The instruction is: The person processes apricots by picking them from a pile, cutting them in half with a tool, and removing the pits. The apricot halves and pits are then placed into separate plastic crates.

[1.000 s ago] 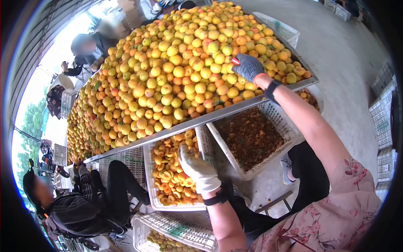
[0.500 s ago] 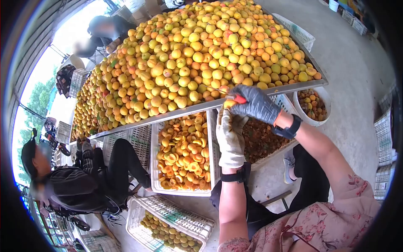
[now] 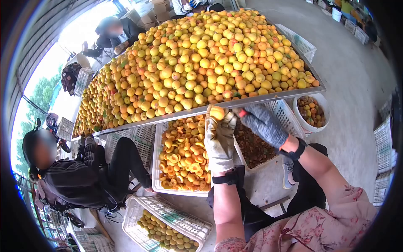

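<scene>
My left hand (image 3: pixel 220 143), in a stained white work glove, is closed around an apricot (image 3: pixel 217 112) just below the table's metal edge. Close on its right, my right hand (image 3: pixel 264 126) wears a grey knit glove and is closed on a small red-handled knife (image 3: pixel 242 113); only a bit of red shows and the blade cannot be made out. A white crate of halved apricots (image 3: pixel 184 155) stands left of my left hand. Beneath my right hand is a crate of brown apricot pits (image 3: pixel 254 147), partly hidden by both hands.
Whole apricots (image 3: pixel 189 63) are heaped on the metal-edged table (image 3: pixel 268 95). A white bucket (image 3: pixel 325 115) holds more fruit at right. A co-worker (image 3: pixel 79 172) sits at left, another person (image 3: pixel 115 35) at the far side. A crate with apricots (image 3: pixel 163 214) stands on the floor below.
My hands have moved apart and slightly down, the right one drawing away from the apricot. The apricot now shows plainly in my left hand. The view has shifted slightly.
</scene>
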{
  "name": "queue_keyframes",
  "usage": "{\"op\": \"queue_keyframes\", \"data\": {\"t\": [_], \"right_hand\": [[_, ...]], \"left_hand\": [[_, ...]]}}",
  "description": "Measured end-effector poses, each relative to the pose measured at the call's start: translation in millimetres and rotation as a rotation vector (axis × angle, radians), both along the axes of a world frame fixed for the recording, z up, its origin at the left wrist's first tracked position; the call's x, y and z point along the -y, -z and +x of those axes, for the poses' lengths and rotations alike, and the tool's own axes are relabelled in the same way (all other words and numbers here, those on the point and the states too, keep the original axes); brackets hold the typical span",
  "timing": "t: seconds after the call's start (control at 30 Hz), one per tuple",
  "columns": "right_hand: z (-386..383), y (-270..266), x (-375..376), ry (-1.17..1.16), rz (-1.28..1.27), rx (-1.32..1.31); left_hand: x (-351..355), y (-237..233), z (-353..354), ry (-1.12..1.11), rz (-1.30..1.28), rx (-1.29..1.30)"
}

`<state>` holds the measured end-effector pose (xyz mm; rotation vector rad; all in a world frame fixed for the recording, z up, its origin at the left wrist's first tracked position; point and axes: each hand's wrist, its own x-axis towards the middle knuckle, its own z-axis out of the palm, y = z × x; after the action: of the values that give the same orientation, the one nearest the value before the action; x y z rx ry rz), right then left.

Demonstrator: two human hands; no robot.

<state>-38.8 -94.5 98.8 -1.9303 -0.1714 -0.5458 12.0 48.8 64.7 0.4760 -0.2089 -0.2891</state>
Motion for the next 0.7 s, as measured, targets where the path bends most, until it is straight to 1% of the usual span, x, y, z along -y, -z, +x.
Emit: {"op": "queue_keyframes", "data": {"t": [0.03,0.07,0.17,0.2,0.33,0.43,0.5,0.57,0.63,0.67,0.7], "right_hand": [[-6.1,-1.2,-3.0,-0.031,0.012,0.003],[-11.1,-0.3,-6.3,-0.052,0.123,-0.172],[-11.4,10.7,-13.5,-0.065,0.142,-0.227],[-10.4,16.2,-14.7,-0.043,0.111,-0.177],[-10.7,17.4,-16.9,-0.025,0.125,-0.207],[-14.2,13.0,-16.5,-0.056,0.163,-0.202],[-14.4,10.1,-15.5,-0.028,0.125,-0.203],[-11.6,10.0,-13.8,-0.039,0.097,-0.214],[-12.4,13.0,-14.8,-0.052,0.159,-0.297],[-13.5,11.6,-16.1,-0.076,0.173,-0.240],[-12.4,12.6,-17.0,-0.076,0.176,-0.243]], "left_hand": [[-0.9,1.4,1.4,-0.017,-0.006,-0.023],[-1.2,2.4,2.5,-0.033,-0.012,-0.045],[-2.7,0.9,2.1,-0.035,0.028,-0.019],[-2.9,1.7,2.1,-0.035,0.029,-0.019],[-0.4,3.4,1.2,-0.033,0.007,-0.032],[2.0,4.3,2.4,-0.042,0.007,-0.018],[2.3,2.4,1.1,-0.045,-0.008,-0.068],[2.4,0.9,-0.9,-0.029,-0.020,-0.041],[3.0,1.7,-1.2,-0.033,0.005,-0.048],[2.8,1.4,-0.1,-0.035,0.005,-0.047],[2.7,1.8,-0.1,-0.050,0.027,-0.001]]}}
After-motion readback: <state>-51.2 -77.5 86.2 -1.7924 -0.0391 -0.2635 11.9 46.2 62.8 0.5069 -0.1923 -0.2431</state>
